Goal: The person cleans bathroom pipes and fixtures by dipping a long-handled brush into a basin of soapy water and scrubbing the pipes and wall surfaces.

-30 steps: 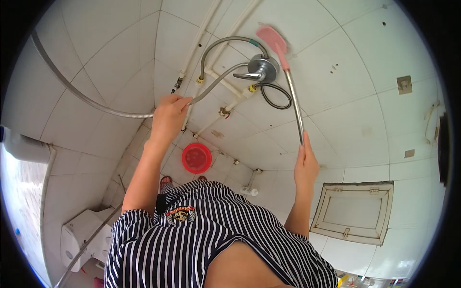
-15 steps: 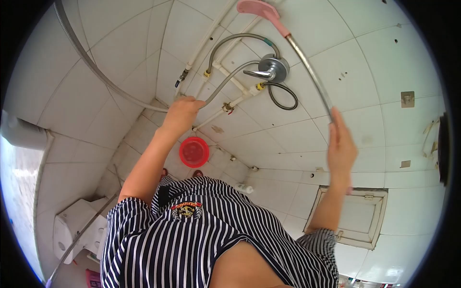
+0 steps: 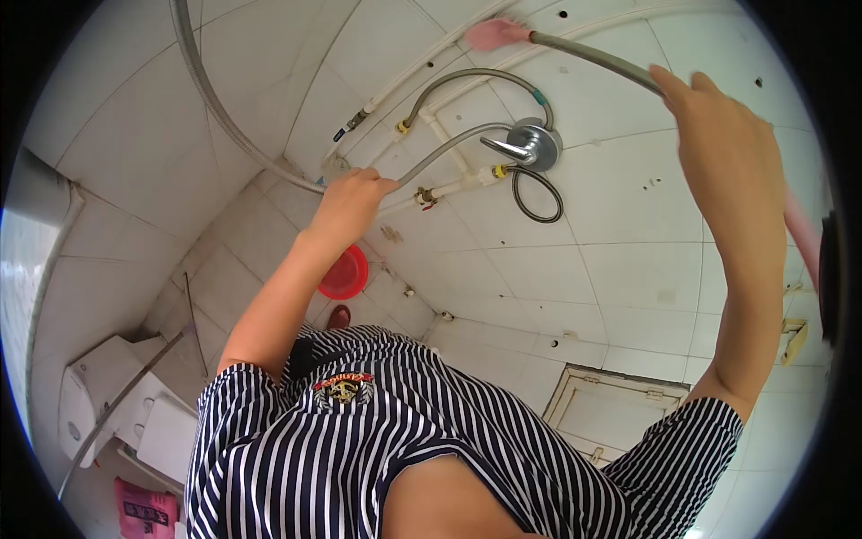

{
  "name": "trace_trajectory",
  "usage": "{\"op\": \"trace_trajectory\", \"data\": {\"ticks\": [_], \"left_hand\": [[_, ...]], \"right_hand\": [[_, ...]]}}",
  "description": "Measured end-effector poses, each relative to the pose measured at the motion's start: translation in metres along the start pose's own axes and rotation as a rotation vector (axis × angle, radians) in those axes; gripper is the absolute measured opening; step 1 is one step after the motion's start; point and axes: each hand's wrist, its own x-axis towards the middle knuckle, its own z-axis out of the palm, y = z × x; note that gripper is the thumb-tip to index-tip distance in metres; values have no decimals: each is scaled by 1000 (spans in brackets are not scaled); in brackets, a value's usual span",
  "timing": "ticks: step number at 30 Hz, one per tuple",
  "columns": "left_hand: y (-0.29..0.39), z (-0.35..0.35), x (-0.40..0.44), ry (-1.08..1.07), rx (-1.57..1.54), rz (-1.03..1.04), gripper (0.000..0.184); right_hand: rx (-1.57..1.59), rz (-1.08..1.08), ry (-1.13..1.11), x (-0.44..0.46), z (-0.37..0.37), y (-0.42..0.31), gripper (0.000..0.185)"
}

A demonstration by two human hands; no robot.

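My left hand (image 3: 355,202) is closed around a grey metal shower hose (image 3: 220,112), which runs up past the top left of the view on one side and to the mixer tap on the other. High on the right, my right hand (image 3: 727,135) grips the metal pole of a long-handled brush (image 3: 597,61). Its pink head (image 3: 496,34) is at the tiled wall by the white pipes; I cannot tell whether it touches. The pink end of the handle (image 3: 802,229) sticks out behind my right forearm.
A chrome mixer tap (image 3: 534,146) with looped hoses sits on the wall, beside valves (image 3: 426,196) and white pipes. On the floor are a red basin (image 3: 345,272), partly behind my left arm, and a white unit (image 3: 112,395). A framed hatch (image 3: 611,409) is low at right.
My right hand has risen and gone right, swinging the pole from steep to nearly level. The brush head has shifted slightly right and down. My left hand keeps hold of the hose; the view has tilted.
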Motion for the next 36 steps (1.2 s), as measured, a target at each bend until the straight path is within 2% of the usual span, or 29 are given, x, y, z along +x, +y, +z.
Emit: {"op": "trace_trajectory", "data": {"ticks": [1, 2, 4, 8, 10, 11, 14, 17, 20, 21, 22, 25, 27, 29, 32, 33, 36], "left_hand": [[-2, 3, 0, 6, 7, 18, 27], [-4, 6, -1, 13, 17, 37, 28], [-1, 8, -3, 30, 41, 51, 31], [2, 5, -5, -11, 36, 12, 33], [6, 0, -5, -1, 27, 1, 33], [8, -2, -6, -1, 25, -4, 33], [8, -3, -7, 16, 30, 23, 34], [9, -2, -7, -15, 31, 14, 35], [5, 4, -12, -31, 17, 31, 36], [5, 5, -13, -26, 12, 26, 36], [6, 6, -13, -32, 22, 24, 36], [7, 10, -14, -38, 34, 25, 36], [7, 13, -13, -31, 37, 21, 36], [6, 15, -11, -89, 152, 41, 36], [4, 20, -11, -93, 276, 69, 37], [4, 20, -11, -88, 277, 55, 37], [6, 21, -15, -80, 301, 81, 35]], "right_hand": [[29, -105, 88, 12, 4, -3, 29], [30, -111, 94, 24, 9, -11, 29], [-63, -88, -244, 43, 18, -27, 38], [-63, -97, -136, 54, 3, 10, 33], [-17, -15, -115, 56, -6, 13, 31], [-9, -49, -61, 56, -7, 2, 23], [-19, -156, -172, 80, 25, -31, 15], [64, -180, -179, 90, 37, -54, 14], [14, -131, -119, 87, 18, -36, 12], [-12, -112, -220, 90, 3, -37, 12], [-17, -118, -219, 94, 2, -41, 12], [-34, -190, -126, 110, 27, -65, 12], [138, -215, -148, 123, 45, -98, 13], [140, -227, -278, 134, 74, -137, 16], [120, -259, -378, 140, 90, -158, 17], [130, -239, -284, 138, 88, -149, 16], [104, -294, -193, 143, 53, -115, 15]]}}
